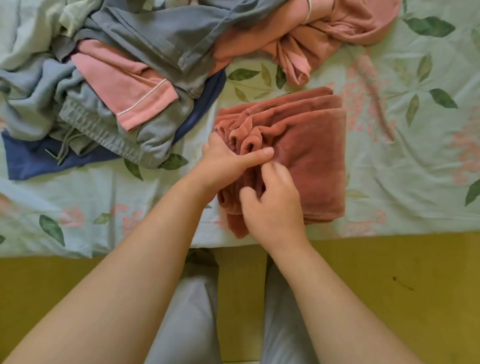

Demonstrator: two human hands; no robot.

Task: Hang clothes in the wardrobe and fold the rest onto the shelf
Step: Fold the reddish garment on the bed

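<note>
On my feed the red garment point(309, 150) lies folded into a thick, layered rectangle on the bed point(399, 159), close to its near edge and a little right of centre. Both hands are at the garment's bunched left side. The left hand point(224, 161) has its thumb laid straight across the top of the fabric while its fingers are buried in the folds, so it holds that gathered edge. The right hand point(272, 208), slightly blurred, sits just nearer to me with its fingers curled in, pinching the same gathered cloth, and the two hands almost touch. Further back on the left I see a loose pile of clothes point(47, 89): grey-blue trousers point(156, 33) draped over a pink piece point(122, 85) with white piping, drawstring shorts point(97, 125) and a dark blue cloth point(32, 159) underneath. A crumpled pink top point(336, 29) lies well apart at the back right. The sheet is pale green with leaves and pink flowers. Below the bed edge runs a yellow surface point(405, 284), with the person's legs point(185, 324) in grey trousers in front of it.
</note>
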